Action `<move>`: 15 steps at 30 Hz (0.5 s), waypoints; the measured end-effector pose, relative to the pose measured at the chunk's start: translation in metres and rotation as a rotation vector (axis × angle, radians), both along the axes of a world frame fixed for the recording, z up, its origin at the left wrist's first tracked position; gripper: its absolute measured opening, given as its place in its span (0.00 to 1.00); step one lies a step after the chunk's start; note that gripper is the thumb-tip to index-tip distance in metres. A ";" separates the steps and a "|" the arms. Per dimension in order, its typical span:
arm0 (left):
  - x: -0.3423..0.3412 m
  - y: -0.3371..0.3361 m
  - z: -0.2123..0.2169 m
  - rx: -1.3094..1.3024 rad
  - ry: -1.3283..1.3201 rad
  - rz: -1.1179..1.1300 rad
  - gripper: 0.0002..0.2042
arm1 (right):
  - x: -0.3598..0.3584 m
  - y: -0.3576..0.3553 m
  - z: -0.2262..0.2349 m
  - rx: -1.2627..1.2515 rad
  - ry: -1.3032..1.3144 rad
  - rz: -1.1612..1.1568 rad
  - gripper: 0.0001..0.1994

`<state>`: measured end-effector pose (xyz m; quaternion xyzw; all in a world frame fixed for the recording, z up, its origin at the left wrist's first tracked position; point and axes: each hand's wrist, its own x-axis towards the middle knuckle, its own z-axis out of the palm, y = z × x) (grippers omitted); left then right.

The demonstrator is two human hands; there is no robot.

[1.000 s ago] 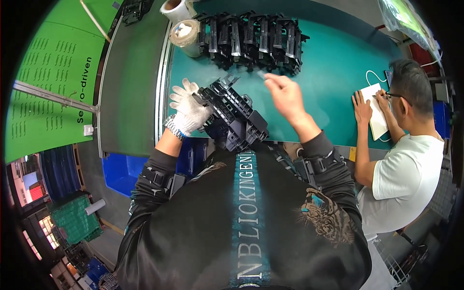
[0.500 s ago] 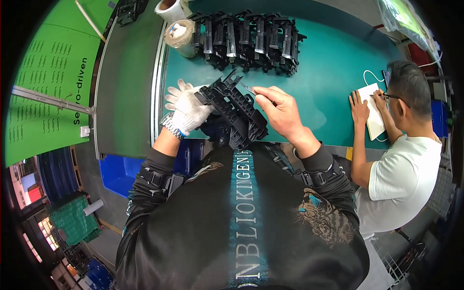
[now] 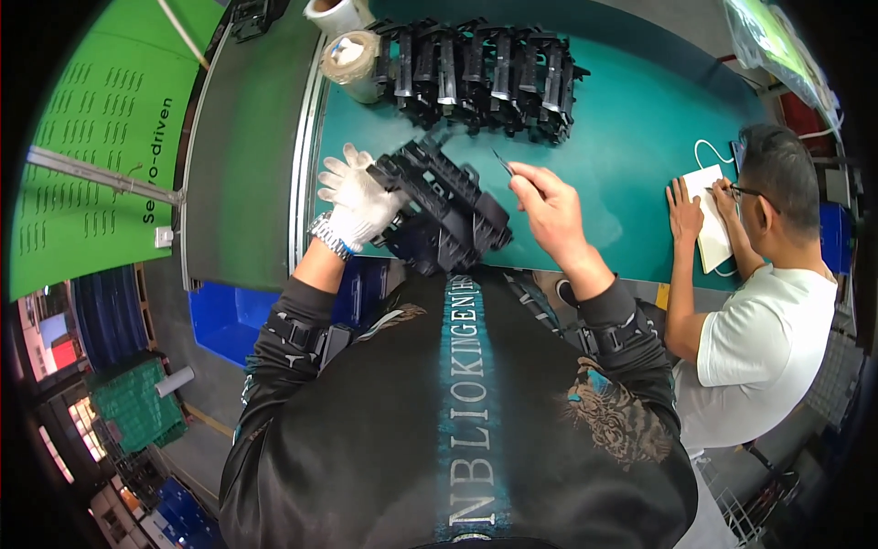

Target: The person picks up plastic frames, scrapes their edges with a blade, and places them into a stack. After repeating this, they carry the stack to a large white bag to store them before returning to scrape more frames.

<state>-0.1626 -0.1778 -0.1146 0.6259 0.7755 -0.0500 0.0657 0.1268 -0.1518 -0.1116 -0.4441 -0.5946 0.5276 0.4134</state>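
My left hand [image 3: 359, 196], in a white knitted glove, supports a black moulded plastic part [image 3: 444, 203] at its left side. Its visible fingers are spread, while the grip around the part is hidden. The part is tilted above the table's near edge, close to my body. My bare right hand [image 3: 549, 209] pinches a slim pointed knife-like tool [image 3: 501, 162], its tip up and to the left. The tool is to the right of the part, apart from it.
Several similar black parts [image 3: 476, 78] stand in a row on the green table [image 3: 622, 174]. Tape rolls [image 3: 351, 62] sit beside them. A dark conveyor belt [image 3: 247, 174] runs at left. On the right, a person in white [image 3: 764, 339] writes in a notebook [image 3: 712, 220].
The black part has turned in my left hand, showing more of its broad face. My right hand has drawn the tool slightly to the right, away from the part.
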 end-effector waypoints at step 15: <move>0.006 0.004 0.039 0.004 -0.533 0.320 0.56 | -0.035 -0.010 -0.001 -0.060 0.272 -0.071 0.27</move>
